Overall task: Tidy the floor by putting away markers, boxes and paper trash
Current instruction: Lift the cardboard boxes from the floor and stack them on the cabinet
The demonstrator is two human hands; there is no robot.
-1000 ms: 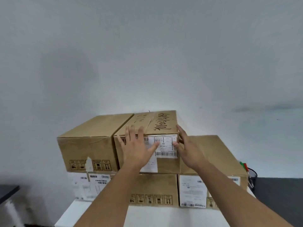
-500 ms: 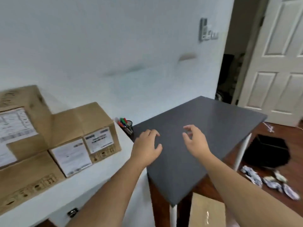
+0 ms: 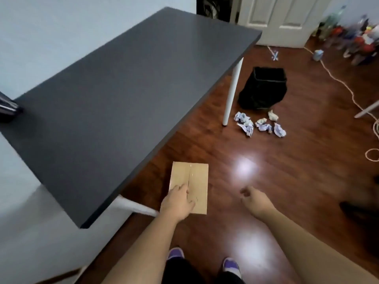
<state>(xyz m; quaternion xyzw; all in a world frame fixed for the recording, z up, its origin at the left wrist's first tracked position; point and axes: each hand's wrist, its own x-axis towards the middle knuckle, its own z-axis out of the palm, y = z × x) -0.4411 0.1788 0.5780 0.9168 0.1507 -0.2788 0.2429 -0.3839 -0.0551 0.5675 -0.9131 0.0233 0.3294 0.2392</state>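
A cardboard box point(image 3: 194, 181) lies flat on the wooden floor beside the dark table's near corner. My left hand point(image 3: 177, 202) hovers over the box's near left part, fingers loosely apart, holding nothing; whether it touches the box I cannot tell. My right hand point(image 3: 255, 200) hangs to the right of the box above bare floor, fingers curled and empty. Several crumpled paper balls point(image 3: 259, 125) lie farther off on the floor, just in front of a black bin point(image 3: 263, 89).
The dark grey table point(image 3: 123, 95) fills the left half, with white legs point(image 3: 231, 95). A white cord point(image 3: 336, 78) trails across the floor at right. Bottles and clutter point(image 3: 352, 35) stand by the white door point(image 3: 281, 19). My purple shoes point(image 3: 230, 265) are below.
My view swung right and down from the stacked boxes by the wall to the floor. Both hands left the top box and dropped toward the floor box.
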